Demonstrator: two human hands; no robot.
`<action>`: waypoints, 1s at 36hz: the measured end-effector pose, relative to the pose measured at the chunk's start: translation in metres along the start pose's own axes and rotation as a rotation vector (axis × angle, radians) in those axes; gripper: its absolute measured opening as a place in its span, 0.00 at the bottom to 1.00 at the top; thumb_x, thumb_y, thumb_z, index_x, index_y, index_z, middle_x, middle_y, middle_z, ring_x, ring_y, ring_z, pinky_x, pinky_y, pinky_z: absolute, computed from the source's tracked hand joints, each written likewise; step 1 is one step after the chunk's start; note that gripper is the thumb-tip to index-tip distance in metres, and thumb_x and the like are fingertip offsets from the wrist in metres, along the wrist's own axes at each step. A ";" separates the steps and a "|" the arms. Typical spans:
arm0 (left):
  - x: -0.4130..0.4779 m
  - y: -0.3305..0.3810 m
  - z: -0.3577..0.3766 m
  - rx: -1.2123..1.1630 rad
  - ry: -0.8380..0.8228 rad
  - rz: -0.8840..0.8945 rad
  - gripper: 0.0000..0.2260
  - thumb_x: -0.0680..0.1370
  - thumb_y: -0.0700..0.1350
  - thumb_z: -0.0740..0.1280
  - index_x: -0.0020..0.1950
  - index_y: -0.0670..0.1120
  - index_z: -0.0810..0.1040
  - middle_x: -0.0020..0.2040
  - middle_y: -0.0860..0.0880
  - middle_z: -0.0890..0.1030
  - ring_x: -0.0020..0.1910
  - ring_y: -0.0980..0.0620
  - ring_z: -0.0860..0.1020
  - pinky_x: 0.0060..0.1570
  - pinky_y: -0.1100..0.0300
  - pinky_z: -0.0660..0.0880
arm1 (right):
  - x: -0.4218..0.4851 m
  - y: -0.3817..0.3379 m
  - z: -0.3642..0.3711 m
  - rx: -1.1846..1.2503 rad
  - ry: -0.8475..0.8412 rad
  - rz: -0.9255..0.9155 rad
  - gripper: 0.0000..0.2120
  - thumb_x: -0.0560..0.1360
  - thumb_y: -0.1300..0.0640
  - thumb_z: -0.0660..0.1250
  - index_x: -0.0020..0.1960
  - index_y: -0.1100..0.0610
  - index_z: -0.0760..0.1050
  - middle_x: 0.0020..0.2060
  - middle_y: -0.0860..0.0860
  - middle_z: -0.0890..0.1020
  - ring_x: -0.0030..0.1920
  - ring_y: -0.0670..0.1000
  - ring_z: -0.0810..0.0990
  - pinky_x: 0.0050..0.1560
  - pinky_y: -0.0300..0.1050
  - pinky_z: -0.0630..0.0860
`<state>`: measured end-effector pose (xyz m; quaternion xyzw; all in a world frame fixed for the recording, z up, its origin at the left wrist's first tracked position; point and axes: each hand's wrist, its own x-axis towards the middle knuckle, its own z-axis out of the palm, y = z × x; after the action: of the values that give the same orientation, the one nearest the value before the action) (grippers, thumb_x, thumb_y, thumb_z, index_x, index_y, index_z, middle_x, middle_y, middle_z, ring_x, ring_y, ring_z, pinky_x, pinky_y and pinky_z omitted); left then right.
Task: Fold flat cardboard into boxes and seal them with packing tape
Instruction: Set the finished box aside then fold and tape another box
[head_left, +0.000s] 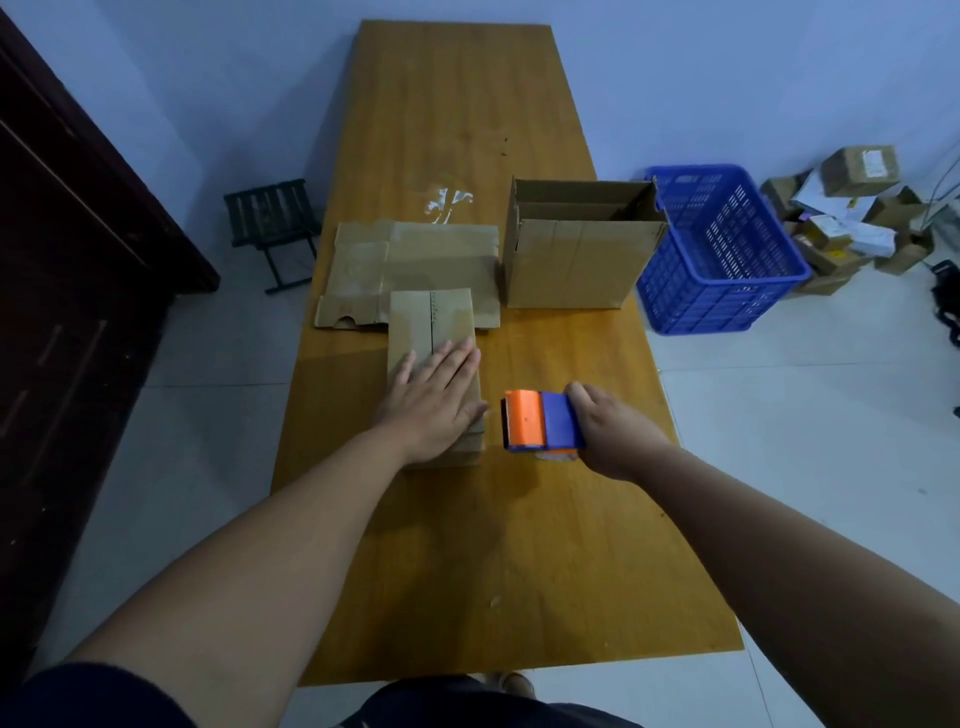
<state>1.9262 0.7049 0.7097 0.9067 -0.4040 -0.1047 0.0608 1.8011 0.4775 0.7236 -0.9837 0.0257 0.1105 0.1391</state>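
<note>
A small folded cardboard box (431, 322) lies on the wooden table (467, 114), its closed flaps meeting in a dark seam along the top. My left hand (434, 397) presses flat on the near half of it with straight fingers. Just right of the box, my right hand (615, 431) grips an orange and blue tape dispenser (540, 421), held low over the table. Flat cardboard sheets (415, 260) lie behind the small box. A larger open box (576, 260) stands upright to the right of them.
A blue plastic crate (727, 249) sits on the floor beside the table's right edge, with a pile of small parcels (852, 218) beyond it. A dark folding stool (275, 228) stands left of the table. A scrap of clear tape (447, 200) lies mid-table.
</note>
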 end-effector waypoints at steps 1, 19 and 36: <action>0.000 0.000 0.000 -0.004 -0.002 -0.001 0.35 0.68 0.71 0.25 0.72 0.56 0.30 0.73 0.58 0.31 0.71 0.59 0.31 0.69 0.51 0.30 | 0.001 0.001 0.002 -0.046 -0.017 0.000 0.21 0.74 0.56 0.69 0.62 0.53 0.62 0.53 0.50 0.73 0.49 0.48 0.73 0.45 0.42 0.72; 0.002 0.000 -0.002 -0.012 -0.016 -0.002 0.43 0.65 0.75 0.26 0.75 0.54 0.33 0.72 0.57 0.30 0.71 0.58 0.31 0.68 0.50 0.30 | 0.018 -0.007 -0.011 -0.365 0.020 -0.014 0.30 0.72 0.54 0.71 0.67 0.51 0.57 0.57 0.52 0.74 0.55 0.51 0.74 0.51 0.44 0.69; 0.002 -0.002 -0.001 0.018 -0.019 -0.020 0.37 0.71 0.70 0.30 0.76 0.54 0.34 0.75 0.57 0.33 0.74 0.56 0.34 0.68 0.49 0.30 | -0.017 0.017 -0.012 -0.143 0.077 -0.083 0.24 0.68 0.49 0.72 0.58 0.50 0.64 0.45 0.47 0.74 0.44 0.48 0.73 0.44 0.43 0.75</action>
<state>1.9293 0.7042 0.7102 0.9101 -0.3964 -0.1105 0.0478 1.7860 0.4587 0.7337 -0.9949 -0.0179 0.0684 0.0719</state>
